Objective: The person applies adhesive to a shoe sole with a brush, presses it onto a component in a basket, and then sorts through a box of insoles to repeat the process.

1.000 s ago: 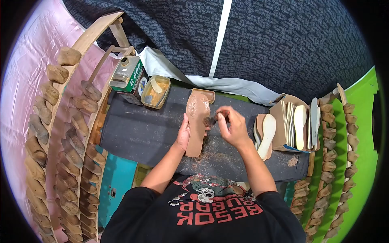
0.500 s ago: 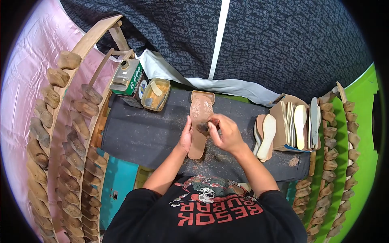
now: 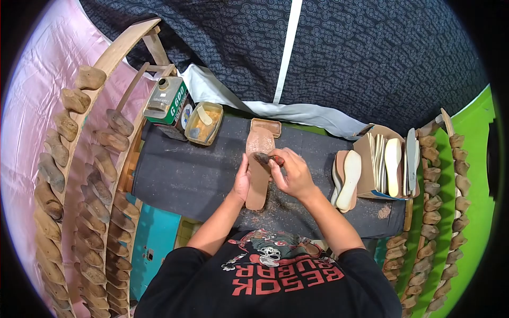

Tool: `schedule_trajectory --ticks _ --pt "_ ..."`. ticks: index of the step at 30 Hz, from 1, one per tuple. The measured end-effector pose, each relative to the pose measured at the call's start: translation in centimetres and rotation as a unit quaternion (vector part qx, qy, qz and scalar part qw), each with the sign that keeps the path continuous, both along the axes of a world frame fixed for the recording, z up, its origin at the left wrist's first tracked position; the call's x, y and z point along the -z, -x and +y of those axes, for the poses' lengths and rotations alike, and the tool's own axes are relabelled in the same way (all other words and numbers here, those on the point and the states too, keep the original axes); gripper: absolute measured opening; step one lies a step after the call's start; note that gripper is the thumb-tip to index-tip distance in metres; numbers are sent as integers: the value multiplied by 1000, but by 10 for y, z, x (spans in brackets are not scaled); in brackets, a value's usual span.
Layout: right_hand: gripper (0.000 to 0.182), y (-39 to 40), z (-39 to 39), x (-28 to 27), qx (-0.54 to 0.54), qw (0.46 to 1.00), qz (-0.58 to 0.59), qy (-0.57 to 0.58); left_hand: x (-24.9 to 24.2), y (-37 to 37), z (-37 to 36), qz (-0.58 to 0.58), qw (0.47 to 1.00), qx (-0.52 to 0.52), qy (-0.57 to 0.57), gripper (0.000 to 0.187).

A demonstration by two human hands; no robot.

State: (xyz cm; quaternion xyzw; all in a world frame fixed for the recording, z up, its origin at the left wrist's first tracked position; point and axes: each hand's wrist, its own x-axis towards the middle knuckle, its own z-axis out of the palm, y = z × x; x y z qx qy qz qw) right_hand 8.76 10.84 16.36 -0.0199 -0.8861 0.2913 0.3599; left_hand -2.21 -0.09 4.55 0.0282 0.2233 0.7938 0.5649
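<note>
A brown shoe sole (image 3: 259,183) lies lengthwise at the middle of the table, its far half speckled with pale bits. Along its left edge rests my left hand (image 3: 242,181), thumb up against the side and the other fingers partly hidden; it grips the sole. My right hand (image 3: 291,172) is closed around a red-handled tool with a dark, rounded head (image 3: 261,158). That head is against the sole's upper face; its exact kind is too small to tell. Just past the sole's far end sits a shallow brown tray (image 3: 273,127).
A green G 600 can (image 3: 167,106) and a glue-stained tub (image 3: 213,132) stand at the back left. To the right are pale insoles (image 3: 349,180) and a cardboard box (image 3: 366,164) of more. Racks of wooden shoe lasts (image 3: 52,169) flank both sides. Crumbs litter the dark tablecloth (image 3: 175,169).
My right hand has turned, so the tool's head now points left and its red handle shows. The sole has shifted slightly toward me and left, uncovering more of the tray.
</note>
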Motion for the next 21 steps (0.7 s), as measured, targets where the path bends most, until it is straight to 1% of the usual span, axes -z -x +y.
schedule_trajectory --ticks 1,2,3,5,6,7,8,9,10,11,12,14,18,21 --pt "14 2 2 3 0 1000 0 0 1 3 -2 -4 1000 -15 11 71" --pt "14 7 7 7 27 999 19 12 3 6 -7 38 999 -8 10 71" --pt "14 13 12 9 54 998 37 24 9 12 -10 39 999 -8 11 71" --pt "17 21 31 15 98 994 40 30 26 22 -14 73 995 53 -31 71" --pt "18 26 38 15 117 989 41 74 24 20 -11 87 996 10 14 72" --pt "20 31 45 15 135 983 40 118 20 20 -10 88 996 8 14 72" --pt "20 36 54 21 133 983 40 119 16 20 -11 78 997 -8 -9 73" --pt "20 44 66 33 153 975 25 158 14 21 -11 69 997 -25 -34 74" --pt "21 52 78 45 172 965 11 197 13 23 -12 71 997 -27 -35 74" --pt "21 59 88 58 171 965 11 198 13 24 -14 64 996 -26 -49 73" --pt "22 64 97 73 185 964 -13 192 13 25 -16 57 996 -25 -62 73" --pt "25 70 102 84 203 956 -77 195 16 26 -18 49 996 -27 -71 73" --pt "26 77 101 105 201 955 -122 182 18 27 -21 24 995 -41 -85 72" --pt "25 78 99 111 209 952 -135 179 18 29 -21 30 996 -36 -80 72"
